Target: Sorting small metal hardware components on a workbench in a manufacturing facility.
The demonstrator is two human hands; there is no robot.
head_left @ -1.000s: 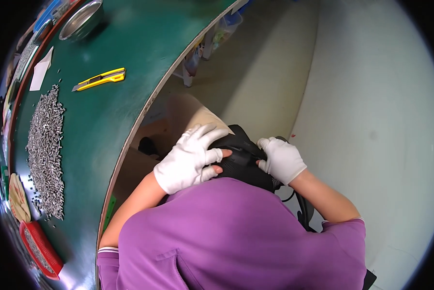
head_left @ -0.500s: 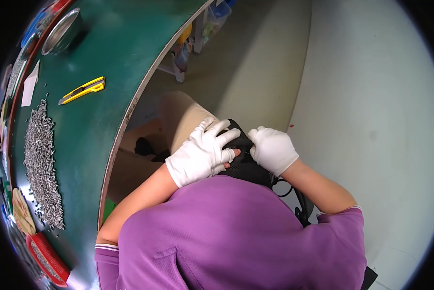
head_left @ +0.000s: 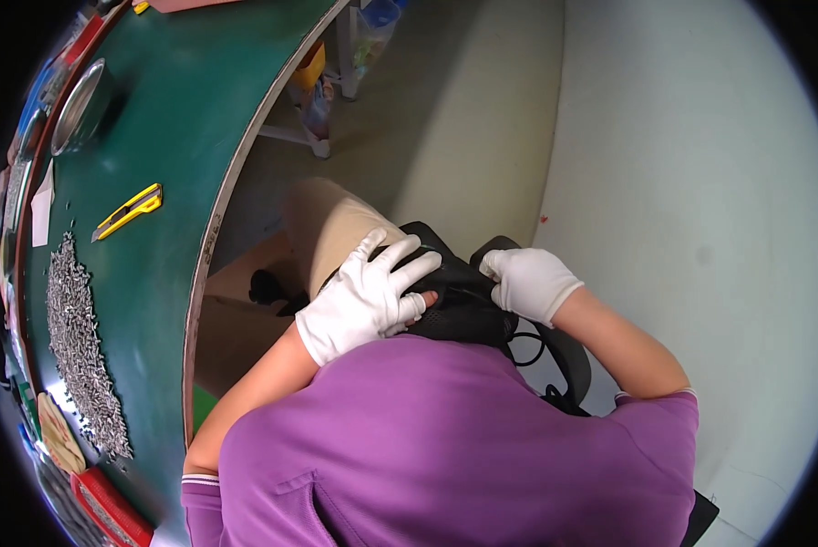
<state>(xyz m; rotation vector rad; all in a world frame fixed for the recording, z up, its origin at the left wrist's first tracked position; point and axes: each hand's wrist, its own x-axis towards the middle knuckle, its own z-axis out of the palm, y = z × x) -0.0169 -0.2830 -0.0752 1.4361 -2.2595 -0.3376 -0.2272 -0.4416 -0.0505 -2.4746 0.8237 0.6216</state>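
A black bag [head_left: 462,314] with a perforated patch rests on my lap against the purple shirt. My left hand [head_left: 365,296], in a white glove with some fingertips bare, lies over the bag's left part, fingers spread. At the bag's right side, my gloved right hand [head_left: 532,284] is closed, its fingers pinching a black edge or flap of the bag. The exact part between those fingers is hidden. A black strap [head_left: 575,365] and a thin cord loop hang beside the bag, below the right hand.
On the green table [head_left: 167,301] at left lie a yellow utility knife [head_left: 128,211], a long pile of small metal pieces [head_left: 82,351], a metal bowl [head_left: 81,108] and a red tray [head_left: 110,506]. The table's edge curves beside my left arm. A pale wall [head_left: 691,246] stands at right.
My right hand has moved slightly right, pulling a black edge or flap outward from the bag. The left hand stays spread on the bag. The view has shifted a little.
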